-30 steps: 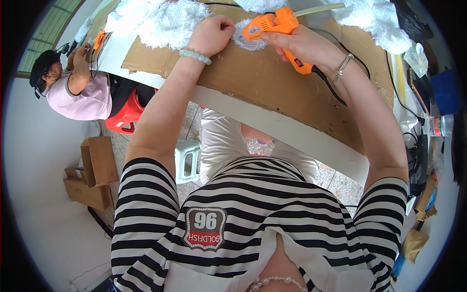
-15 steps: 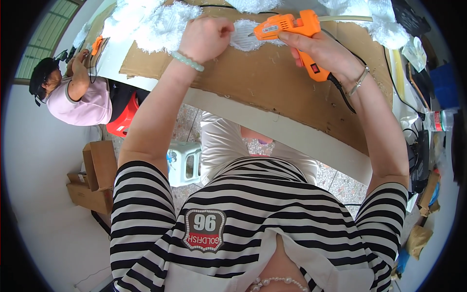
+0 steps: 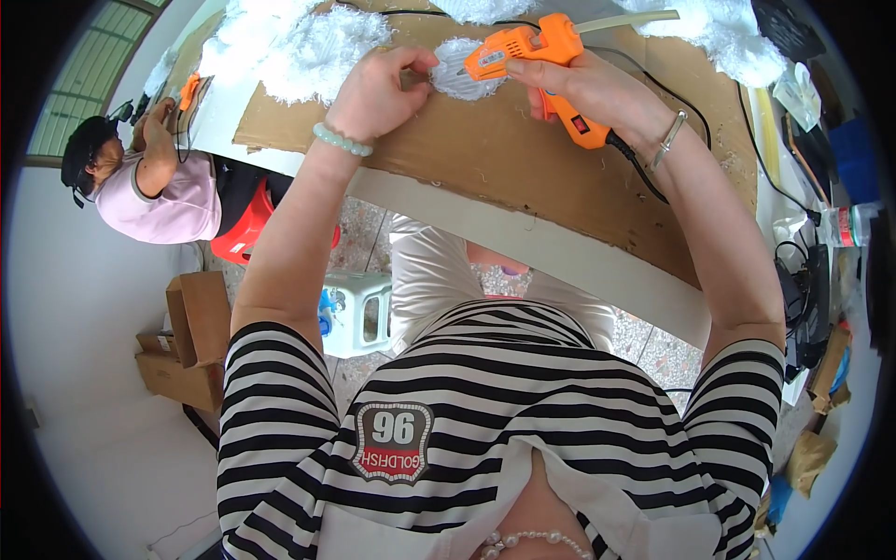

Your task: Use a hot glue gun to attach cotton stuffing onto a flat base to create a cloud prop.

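Cardboard sheet (image 3: 523,159) — left hand (image 3: 378,93) pinches white tuft (image 3: 462,70), right hand (image 3: 588,89) grips glue gun (image 3: 537,47).

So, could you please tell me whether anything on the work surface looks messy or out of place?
Mostly no: loose white fibre fluff lies heaped at the cardboard sheet's far edge, untidy but seemingly working material.

Two orange glue guns (image 3: 537,56) (image 3: 189,91) were counted, two people, one cardboard sheet (image 3: 523,159), one plastic stool (image 3: 359,313), two cardboard boxes (image 3: 191,317) (image 3: 173,378)

White surface (image 3: 523,238) under a brown cardboard sheet (image 3: 523,159), heaps of white fluff (image 3: 299,51) on top.
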The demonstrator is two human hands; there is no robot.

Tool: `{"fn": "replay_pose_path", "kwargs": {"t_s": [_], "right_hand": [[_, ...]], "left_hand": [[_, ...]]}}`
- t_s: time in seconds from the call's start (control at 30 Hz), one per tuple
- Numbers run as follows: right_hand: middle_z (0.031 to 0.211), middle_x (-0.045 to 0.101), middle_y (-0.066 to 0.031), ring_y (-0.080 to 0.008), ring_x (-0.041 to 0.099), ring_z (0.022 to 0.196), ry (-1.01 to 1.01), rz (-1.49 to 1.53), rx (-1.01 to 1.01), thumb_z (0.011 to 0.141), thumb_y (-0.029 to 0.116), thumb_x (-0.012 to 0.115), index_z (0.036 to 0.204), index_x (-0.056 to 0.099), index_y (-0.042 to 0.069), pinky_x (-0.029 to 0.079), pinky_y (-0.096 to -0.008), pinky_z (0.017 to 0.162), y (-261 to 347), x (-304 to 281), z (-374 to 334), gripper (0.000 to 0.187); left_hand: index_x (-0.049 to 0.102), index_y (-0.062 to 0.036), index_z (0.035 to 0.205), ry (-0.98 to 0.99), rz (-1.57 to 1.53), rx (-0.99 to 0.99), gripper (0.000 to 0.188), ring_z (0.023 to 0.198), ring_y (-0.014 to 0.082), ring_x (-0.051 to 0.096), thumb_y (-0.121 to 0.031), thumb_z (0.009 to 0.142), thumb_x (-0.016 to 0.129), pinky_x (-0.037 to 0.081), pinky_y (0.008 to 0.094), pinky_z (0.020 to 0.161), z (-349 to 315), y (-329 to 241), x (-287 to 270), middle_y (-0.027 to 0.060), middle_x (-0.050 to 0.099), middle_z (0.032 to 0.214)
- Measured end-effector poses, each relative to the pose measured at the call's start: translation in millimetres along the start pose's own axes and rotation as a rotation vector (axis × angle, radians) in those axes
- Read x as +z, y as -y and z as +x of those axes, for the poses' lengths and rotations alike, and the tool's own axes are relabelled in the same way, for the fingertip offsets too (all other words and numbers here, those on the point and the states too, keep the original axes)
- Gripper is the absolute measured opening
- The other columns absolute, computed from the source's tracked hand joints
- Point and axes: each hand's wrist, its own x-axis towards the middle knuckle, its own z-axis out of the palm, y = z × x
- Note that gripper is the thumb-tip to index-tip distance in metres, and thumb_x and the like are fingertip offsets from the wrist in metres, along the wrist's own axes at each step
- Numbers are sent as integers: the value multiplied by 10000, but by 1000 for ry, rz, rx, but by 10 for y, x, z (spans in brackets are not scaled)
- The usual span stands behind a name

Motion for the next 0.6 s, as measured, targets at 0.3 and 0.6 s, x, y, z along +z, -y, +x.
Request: {"fn": "replay_pose_path", "kwargs": {"t_s": [0.3, 0.6], "right_hand": [[642, 519, 6, -91, 504, 616, 39, -52, -1, 869, 471, 540, 744, 533, 89, 393, -250, 610, 39, 56, 110, 402], [632, 519, 14, -77, 483, 616, 11, -80, 51, 872, 457, 544, 758, 538, 92, 389, -254, 597, 64, 86, 182, 383]], "left_hand": [[585, -51, 953, -4, 62, 75, 303, 782, 268, 621, -45, 670, 691, 501, 336, 695, -30, -43, -8, 96, 644, 844], [588, -37, 998, -6, 85, 127, 315, 859, 212, 632, -26, 705, 702, 503, 294, 784, 24, -92, 28, 79, 648, 909]]}}
